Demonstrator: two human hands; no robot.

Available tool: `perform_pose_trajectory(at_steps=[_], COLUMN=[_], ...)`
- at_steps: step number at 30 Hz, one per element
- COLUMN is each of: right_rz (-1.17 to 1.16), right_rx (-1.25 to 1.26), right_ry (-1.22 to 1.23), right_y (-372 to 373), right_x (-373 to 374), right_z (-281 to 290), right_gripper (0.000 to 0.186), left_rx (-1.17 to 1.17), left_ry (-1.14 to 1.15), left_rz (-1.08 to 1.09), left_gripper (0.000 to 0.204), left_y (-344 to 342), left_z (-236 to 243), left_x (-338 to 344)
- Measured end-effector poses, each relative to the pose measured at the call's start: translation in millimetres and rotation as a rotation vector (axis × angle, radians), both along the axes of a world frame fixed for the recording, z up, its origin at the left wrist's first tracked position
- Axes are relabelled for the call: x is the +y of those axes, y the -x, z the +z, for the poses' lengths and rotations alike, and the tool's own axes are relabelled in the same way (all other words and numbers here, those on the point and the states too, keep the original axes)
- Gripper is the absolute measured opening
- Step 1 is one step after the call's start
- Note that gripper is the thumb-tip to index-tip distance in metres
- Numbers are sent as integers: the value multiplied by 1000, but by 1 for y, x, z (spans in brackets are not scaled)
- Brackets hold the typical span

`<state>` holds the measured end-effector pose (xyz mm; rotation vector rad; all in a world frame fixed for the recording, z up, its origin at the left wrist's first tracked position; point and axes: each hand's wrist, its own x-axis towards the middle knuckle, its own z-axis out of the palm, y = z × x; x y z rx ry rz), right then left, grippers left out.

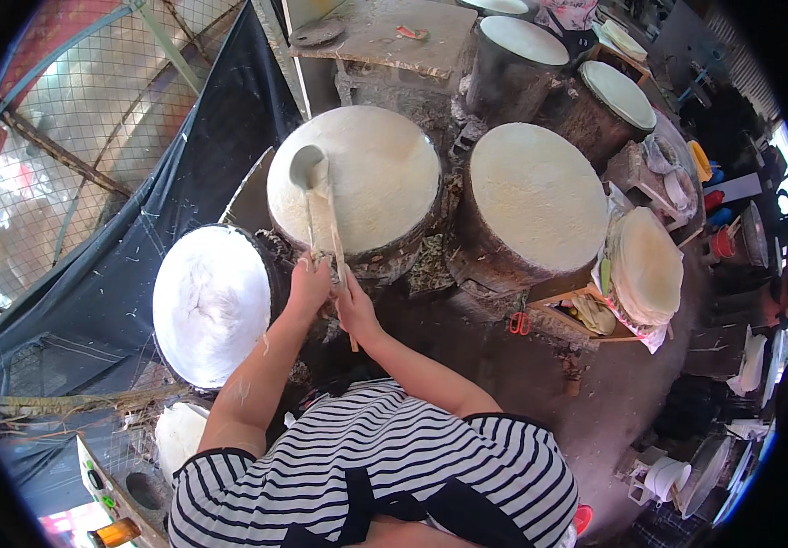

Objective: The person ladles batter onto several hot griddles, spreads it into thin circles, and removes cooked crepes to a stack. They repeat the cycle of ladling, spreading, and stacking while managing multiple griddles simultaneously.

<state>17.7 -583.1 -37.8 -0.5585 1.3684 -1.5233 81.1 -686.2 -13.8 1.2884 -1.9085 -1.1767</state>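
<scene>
In front of me stands a large round dark-sided stove point(385, 265), its top covered by a pale, flat round batter sheet point(366, 183). A metal ladle point(305, 168) hangs over the left part of this sheet; I cannot tell whether its cup touches. My left hand point(310, 285) is closed around the ladle's thin handle. Close beside it, my right hand point(355, 307) grips a long, flat wooden stick point(333, 224), whose far end lies near the ladle cup and whose near end sticks out below the hand. A wide tub of white batter point(211, 306) stands at left.
A second round stove point(535, 196) with a pale top stands to the right. Beyond it, a stack of thin round sheets point(648, 265) rests over a wooden box. Red scissors point(519, 323) are by the box. Dark plastic sheeting point(138, 256) and wire mesh line the left.
</scene>
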Motion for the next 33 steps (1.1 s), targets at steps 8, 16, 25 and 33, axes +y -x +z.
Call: perform_pose_trajectory(at_steps=[8, 16, 25, 33], right_rz=[-235, 302, 415, 505], right_rx=[747, 1736, 1681, 1811], right_ry=[301, -232, -155, -189], right_y=[99, 212, 236, 237], right_x=[27, 43, 18, 14], right_z=[-1, 23, 35, 45], right_gripper=[41, 54, 38, 44], left_rx=[1912, 2034, 1987, 2083], left_ry=[-1596, -1367, -1221, -963], left_rz=[-66, -359, -369, -179], left_gripper=[16, 16, 21, 29], left_y=[-5, 45, 47, -17], left_z=[160, 223, 229, 232], left_x=[27, 53, 98, 189])
